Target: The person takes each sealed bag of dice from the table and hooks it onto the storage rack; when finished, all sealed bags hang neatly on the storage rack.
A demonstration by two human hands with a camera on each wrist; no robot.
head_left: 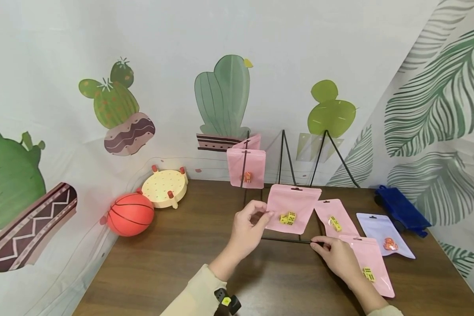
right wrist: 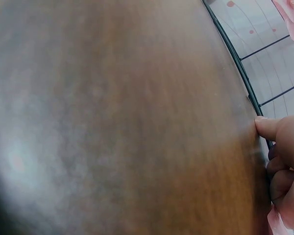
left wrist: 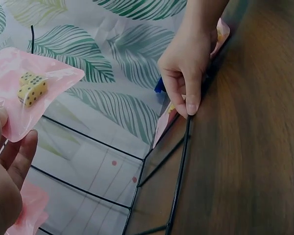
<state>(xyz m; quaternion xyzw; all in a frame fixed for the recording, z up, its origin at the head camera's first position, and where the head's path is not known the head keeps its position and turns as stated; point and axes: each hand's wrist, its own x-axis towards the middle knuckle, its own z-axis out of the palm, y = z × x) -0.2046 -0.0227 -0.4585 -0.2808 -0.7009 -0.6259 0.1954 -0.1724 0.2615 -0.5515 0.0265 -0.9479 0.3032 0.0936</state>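
1. Open room: bare tabletop (head_left: 174,254) spreads left of the left hand (head_left: 246,230) and between the two forearms; its left edge slants away beyond a red ball (head_left: 130,215).
2. Right of the right hand (head_left: 339,259), bags take up the room before the tabletop's right edge; a blue cart (head_left: 403,210) sits farther back, near that edge.
3. The black rack (head_left: 284,239) stands ahead of both hands, its front rod low; the right hand pinches that rod near its right end, thumb against fingers.
4. The left hand pinches the left edge of a pink bag (head_left: 294,197), up in front of the rack; yellow dice (head_left: 288,218) show low in it.
5. Beyond the left hand, another pink bag with red dice (head_left: 247,177) is up at the rack's left side, one more pink bag partly hidden behind it.
6. Just behind the right hand lies a pink bag with yellow dice; beside its wrist, another with yellow dice; farther right, a pale lilac bag (head_left: 375,224) with orange-red pieces (head_left: 390,244).
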